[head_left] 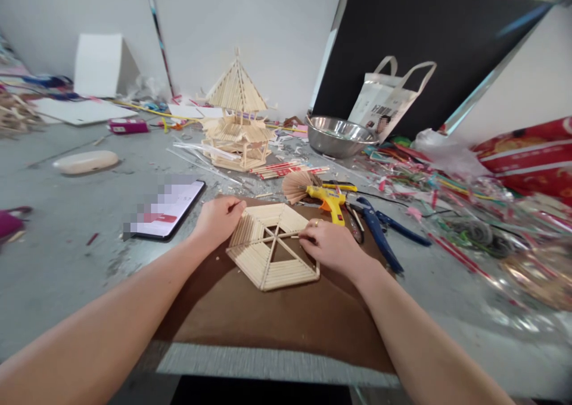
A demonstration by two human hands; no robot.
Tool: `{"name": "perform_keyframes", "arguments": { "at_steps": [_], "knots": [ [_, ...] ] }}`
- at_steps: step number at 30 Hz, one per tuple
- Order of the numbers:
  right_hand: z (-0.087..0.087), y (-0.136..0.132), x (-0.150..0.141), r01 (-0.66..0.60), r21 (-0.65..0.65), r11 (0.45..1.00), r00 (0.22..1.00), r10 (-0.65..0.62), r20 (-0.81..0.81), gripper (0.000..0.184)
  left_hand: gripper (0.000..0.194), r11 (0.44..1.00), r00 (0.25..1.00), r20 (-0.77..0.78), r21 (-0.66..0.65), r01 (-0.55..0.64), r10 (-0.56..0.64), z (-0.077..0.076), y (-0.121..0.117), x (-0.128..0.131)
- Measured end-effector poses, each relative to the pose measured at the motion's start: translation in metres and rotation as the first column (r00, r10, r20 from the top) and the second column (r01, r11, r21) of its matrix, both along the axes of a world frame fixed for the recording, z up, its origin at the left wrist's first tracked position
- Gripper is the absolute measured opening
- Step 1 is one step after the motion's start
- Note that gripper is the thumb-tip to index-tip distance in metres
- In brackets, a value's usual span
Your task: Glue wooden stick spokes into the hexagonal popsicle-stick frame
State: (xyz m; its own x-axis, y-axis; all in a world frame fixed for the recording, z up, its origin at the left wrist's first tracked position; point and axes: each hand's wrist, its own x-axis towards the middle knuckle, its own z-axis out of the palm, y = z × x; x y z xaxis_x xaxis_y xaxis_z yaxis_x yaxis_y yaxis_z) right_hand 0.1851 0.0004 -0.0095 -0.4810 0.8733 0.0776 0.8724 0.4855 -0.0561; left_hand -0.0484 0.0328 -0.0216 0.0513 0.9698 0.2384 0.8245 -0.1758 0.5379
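A hexagonal panel of thin wooden sticks (pixel 290 273) lies on a brown mat (pixel 268 318). Spokes cross at its middle, and rows of sticks fill most of its wedges; gaps show around the centre and on the right. My left hand (pixel 220 219) is closed at the panel's upper left edge, its fingertips partly hidden. Over the right side, my right hand (pixel 330 244) pinches a short wooden stick (pixel 295 236) that points toward the centre. Just beyond that hand lie a yellow glue gun (pixel 328 200) and blue-handled pliers (pixel 379 235).
Behind the mat stands a stick-built pagoda model (pixel 239 113), with loose sticks (pixel 283 170) before it. A phone (pixel 167 209) and a white oval case (pixel 84 162) are on the left. Toward the right are a metal bowl (pixel 340 137), a white bag (pixel 379 104) and piled plastic scraps (pixel 473 196).
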Motion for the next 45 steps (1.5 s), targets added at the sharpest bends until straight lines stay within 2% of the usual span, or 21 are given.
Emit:
{"name": "perform_keyframes", "arguments": {
  "at_steps": [4,7,9,12,15,17,20,23,26,32,35,39,41,43,45],
  "knots": [
    [0.0,-0.003,-0.005,0.032,-0.01,0.999,0.998,-0.031,0.049,0.022,0.04,1.0,1.0,-0.011,0.001,0.026,-0.026,-0.001,-0.001,0.001],
    [0.0,-0.003,-0.006,-0.022,-0.059,0.998,1.0,0.021,-0.02,0.02,0.037,1.0,1.0,0.021,0.0,0.019,-0.019,-0.002,0.001,0.0],
    [0.002,-0.002,-0.003,-0.028,-0.045,0.999,0.996,0.024,-0.088,0.024,0.034,1.0,0.999,0.053,-0.009,0.01,-0.01,-0.001,0.003,-0.002],
    [0.007,0.006,0.008,0.093,0.06,0.994,0.974,-0.078,-0.214,0.029,0.033,0.995,0.999,0.022,-0.095,0.03,-0.028,0.009,0.006,-0.005],
    [0.013,0.017,0.026,0.282,0.108,0.953,0.918,-0.235,-0.319,0.028,0.032,0.97,0.99,-0.066,-0.216,0.111,-0.128,0.026,0.01,-0.005],
    [0.016,0.024,0.038,0.359,0.067,0.931,0.898,-0.324,-0.297,0.025,0.031,0.958,0.97,-0.122,-0.224,0.178,-0.209,0.037,0.018,0.0],
    [0.016,0.027,0.049,0.379,0.037,0.925,0.896,-0.356,-0.263,0.024,0.028,0.96,0.934,-0.237,-0.15,0.237,-0.268,0.045,0.035,0.017],
    [0.012,0.019,0.052,0.342,0.03,0.939,0.906,-0.321,-0.276,0.023,0.027,0.967,0.899,-0.358,-0.133,0.219,-0.253,0.04,0.058,0.035],
    [0.005,0.01,0.05,0.314,0.03,0.949,0.898,-0.286,-0.335,0.023,0.028,0.971,0.893,-0.385,-0.144,0.19,-0.232,0.027,0.08,0.045],
    [-0.004,0.009,0.051,0.29,0.064,0.955,0.889,-0.244,-0.387,0.023,0.022,0.961,0.876,-0.404,-0.193,0.2,-0.263,0.004,0.102,0.044],
    [-0.005,0.013,0.063,0.393,0.108,0.913,0.854,-0.318,-0.412,0.023,0.022,0.961,0.877,-0.399,-0.184,0.207,-0.266,0.003,0.101,0.04],
    [-0.003,0.02,0.086,0.635,0.141,0.759,0.747,-0.557,-0.364,0.026,0.027,0.965,0.89,-0.379,-0.156,0.21,-0.255,0.018,0.091,0.037],
    [-0.003,0.022,0.091,0.696,0.124,0.708,0.7,-0.629,-0.339,0.027,0.027,0.947,0.898,-0.31,-0.181,0.265,-0.311,0.028,0.081,0.039],
    [-0.005,0.024,0.087,0.69,0.099,0.717,0.703,-0.632,-0.327,0.028,0.025,0.904,0.903,-0.151,-0.227,0.363,-0.401,0.035,0.068,0.043],
    [-0.007,0.025,0.078,0.643,0.079,0.762,0.741,-0.593,-0.316,0.028,0.023,0.84,0.868,-0.054,-0.289,0.459,-0.493,0.038,0.052,0.048]
  ]
}}
